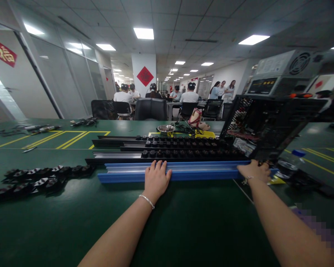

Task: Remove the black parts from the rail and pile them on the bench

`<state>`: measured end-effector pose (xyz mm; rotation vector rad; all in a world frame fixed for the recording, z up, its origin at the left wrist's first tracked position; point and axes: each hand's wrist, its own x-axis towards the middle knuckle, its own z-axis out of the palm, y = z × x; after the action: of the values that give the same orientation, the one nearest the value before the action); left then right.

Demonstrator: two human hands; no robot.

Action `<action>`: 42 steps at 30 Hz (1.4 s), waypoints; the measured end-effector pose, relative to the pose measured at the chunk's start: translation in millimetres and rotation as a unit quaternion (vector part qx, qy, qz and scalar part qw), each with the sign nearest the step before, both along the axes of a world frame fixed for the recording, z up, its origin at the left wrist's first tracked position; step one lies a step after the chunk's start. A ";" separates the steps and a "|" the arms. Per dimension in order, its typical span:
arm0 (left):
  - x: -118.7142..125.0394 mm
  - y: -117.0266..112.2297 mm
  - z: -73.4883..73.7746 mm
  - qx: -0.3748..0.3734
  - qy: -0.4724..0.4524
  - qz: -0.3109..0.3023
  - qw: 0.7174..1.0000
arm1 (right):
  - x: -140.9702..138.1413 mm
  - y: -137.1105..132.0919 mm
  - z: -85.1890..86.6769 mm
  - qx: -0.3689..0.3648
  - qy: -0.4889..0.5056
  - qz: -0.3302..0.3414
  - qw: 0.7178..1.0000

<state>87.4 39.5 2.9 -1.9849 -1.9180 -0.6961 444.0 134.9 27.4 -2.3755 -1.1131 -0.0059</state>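
A long blue channel rail (200,175) lies crosswise on the green table, its groove facing up. My left hand (157,179) rests on it left of the middle, fingers stretched forward over the groove. Near the rail's right end, my right hand (254,172) is closed over it with the fingers bent; part of the grip is hidden. Just behind are several black rails (114,160), with rows of small round black parts (180,153) set along them. More black parts (48,174) lie in two rows on the table to the left.
An opened computer case (278,122) stands at right, with power supply units (284,70) stacked above it. Beside it is a blue-capped clear bottle (291,163). A metal bowl (166,128) and tangled cables (86,121) sit farther back. People (189,96) are seated beyond the table.
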 end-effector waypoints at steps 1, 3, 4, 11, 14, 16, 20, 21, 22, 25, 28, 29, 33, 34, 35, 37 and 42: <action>0.2 -0.1 0.2 -0.001 0.000 0.000 1.000 | -1.2 -1.9 0.4 0.003 -0.001 0.002 1.000; 0.6 -0.4 0.7 -0.003 0.001 -0.001 1.000 | -3.7 -5.6 1.5 0.009 -0.003 0.004 1.000; 0.8 -0.6 0.9 -0.004 0.002 -0.001 1.000 | -5.0 -7.2 2.3 0.012 -0.002 0.005 1.000; 1.3 -1.1 1.2 -0.005 -0.002 -0.002 1.000 | -14.1 -13.1 8.8 0.015 0.012 0.019 1.000; 1.1 -1.4 1.7 -0.014 -0.001 0.001 1.000 | -16.1 -13.4 9.8 0.016 0.009 0.012 1.000; 1.0 -1.7 2.1 -0.016 0.000 0.001 1.000 | -16.5 -13.1 9.5 0.020 0.000 0.009 1.000; 1.1 -2.0 2.2 -0.014 -0.002 0.000 1.000 | -15.4 -11.0 7.0 0.029 -0.020 0.014 0.999; 1.1 -2.0 2.1 -0.014 -0.002 0.000 1.000 | -14.8 -10.2 6.0 0.033 -0.024 0.014 0.999; 1.1 -2.0 2.0 -0.014 -0.002 -0.001 1.000 | -14.2 -9.2 4.7 0.040 -0.030 0.014 0.999; 1.1 -2.1 2.1 -0.012 -0.004 0.000 1.000 | -12.4 -6.2 0.2 0.073 -0.043 0.014 0.996; 1.0 -2.3 2.6 -0.016 -0.005 0.000 1.000 | -11.7 -4.6 -3.9 0.099 -0.050 0.025 0.994; 1.0 -2.5 2.8 -0.018 -0.005 0.000 1.000 | -11.7 -4.4 -4.9 0.102 -0.054 0.028 0.993; 1.1 -3.1 3.2 -0.017 -0.005 0.001 1.000 | -12.4 -4.5 -5.8 0.106 -0.070 0.027 0.992; 1.1 -3.2 3.2 -0.016 -0.005 0.002 1.000 | -12.4 -4.6 -5.6 0.105 -0.074 0.028 0.991; 1.2 -3.2 3.2 -0.015 -0.004 0.002 1.000 | -12.4 -4.6 -5.5 0.102 -0.078 0.029 0.991; 1.4 -3.1 2.9 -0.014 -0.005 0.001 1.000 | -12.2 -4.8 -5.8 0.095 -0.085 0.033 0.991; 1.4 -2.5 1.9 -0.013 -0.009 0.001 1.000 | -14.5 -5.0 -13.5 0.120 -0.075 0.026 0.990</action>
<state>88.8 37.0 4.8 -1.9989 -1.9494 -0.6945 429.6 129.9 13.9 -2.1594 -1.1718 -0.2880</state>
